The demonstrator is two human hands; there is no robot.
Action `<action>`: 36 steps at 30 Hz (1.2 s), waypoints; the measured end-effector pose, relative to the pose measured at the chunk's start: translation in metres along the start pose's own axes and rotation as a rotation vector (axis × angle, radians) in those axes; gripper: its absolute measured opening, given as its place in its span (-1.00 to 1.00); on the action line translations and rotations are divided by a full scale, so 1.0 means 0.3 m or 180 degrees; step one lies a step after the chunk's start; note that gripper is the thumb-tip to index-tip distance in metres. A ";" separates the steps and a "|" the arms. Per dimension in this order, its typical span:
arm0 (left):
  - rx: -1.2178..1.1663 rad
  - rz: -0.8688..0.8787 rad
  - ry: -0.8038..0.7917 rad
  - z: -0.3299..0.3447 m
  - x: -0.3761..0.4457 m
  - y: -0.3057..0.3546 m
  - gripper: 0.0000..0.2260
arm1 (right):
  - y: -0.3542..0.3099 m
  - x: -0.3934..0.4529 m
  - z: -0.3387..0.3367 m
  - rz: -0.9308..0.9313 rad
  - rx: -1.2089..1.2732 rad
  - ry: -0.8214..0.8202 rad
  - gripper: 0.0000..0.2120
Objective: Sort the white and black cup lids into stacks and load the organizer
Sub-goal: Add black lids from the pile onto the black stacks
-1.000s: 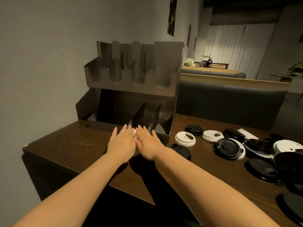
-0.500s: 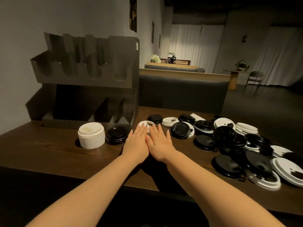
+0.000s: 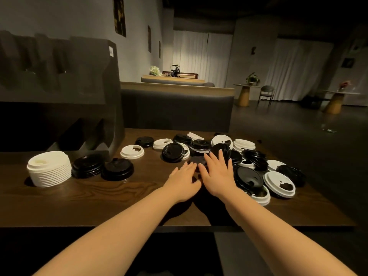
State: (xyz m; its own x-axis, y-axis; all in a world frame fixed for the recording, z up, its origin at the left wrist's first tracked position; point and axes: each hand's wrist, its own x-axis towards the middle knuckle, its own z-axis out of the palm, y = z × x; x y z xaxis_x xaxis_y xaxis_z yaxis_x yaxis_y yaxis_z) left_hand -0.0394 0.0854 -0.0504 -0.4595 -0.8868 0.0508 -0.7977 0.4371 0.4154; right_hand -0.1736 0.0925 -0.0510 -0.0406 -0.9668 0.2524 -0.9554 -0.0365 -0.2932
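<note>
Our left hand (image 3: 184, 181) and right hand (image 3: 217, 176) lie flat, fingers spread, holding nothing. The black lid (image 3: 197, 161) looks light and bendy; we should pinch its rim.

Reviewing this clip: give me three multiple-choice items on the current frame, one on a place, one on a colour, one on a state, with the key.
1. Where does the tall stack of white lids stand?
A. On the table, in front of the organizer
B. In the organizer's upper slots
C. On the floor

2. What colour is the single lid lying alone just right of the organizer's near corner?
A. Black
B. White
C. Brown

3. How are the hands?
A. Both clenched
B. Left hand and right hand both open, fingers straight
C. One holds a cup

Key: 1 A, the stack sits on the wood by the short black stack. 2 B, it is pale against the dark table. 3 B, both hands lie flat at the loose pile's edge.
</note>
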 end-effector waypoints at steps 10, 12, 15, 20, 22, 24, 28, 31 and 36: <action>-0.0046 0.0186 -0.0156 0.156 0.107 0.164 -0.04 | 0.314 -0.094 -0.072 0.0808 -0.0336 0.0311 -0.41; 0.0016 0.0176 -0.0066 0.176 0.122 0.163 -0.07 | 0.362 -0.104 -0.078 0.1135 -0.0304 0.0208 -0.35; -0.0042 -0.0027 0.0186 0.196 0.138 0.136 -0.13 | 0.418 -0.111 -0.075 0.1391 -0.0123 -0.0010 -0.31; -0.0066 -0.0406 0.0583 0.176 0.157 0.051 -0.18 | 0.418 -0.077 -0.035 0.0957 0.0062 -0.0052 -0.33; -0.0102 -0.0536 0.0664 0.161 0.158 0.021 -0.16 | 0.388 -0.055 -0.012 0.0802 0.0164 -0.0004 -0.34; -0.0252 -0.0657 0.0763 0.146 0.155 -0.010 -0.12 | 0.352 -0.031 0.013 0.0643 0.0349 0.0024 -0.36; -0.0440 -0.0651 0.0981 0.114 0.149 -0.067 -0.08 | 0.281 0.001 0.037 0.0296 0.0501 0.0102 -0.38; -0.0494 -0.0610 0.1098 0.099 0.141 -0.092 -0.06 | 0.241 0.017 0.037 0.0121 0.0403 0.0257 -0.34; -0.0728 -0.0612 0.0998 0.071 0.165 -0.143 0.00 | 0.199 0.057 0.014 -0.0151 0.0653 0.0396 -0.36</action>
State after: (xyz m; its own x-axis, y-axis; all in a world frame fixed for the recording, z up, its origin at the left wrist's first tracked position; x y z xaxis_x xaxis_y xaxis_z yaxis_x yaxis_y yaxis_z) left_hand -0.0362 0.0260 -0.0851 -0.1418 -0.9670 0.2115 -0.7340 0.2461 0.6330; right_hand -0.2300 0.0726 -0.0680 -0.0449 -0.9246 0.3783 -0.8780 -0.1440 -0.4564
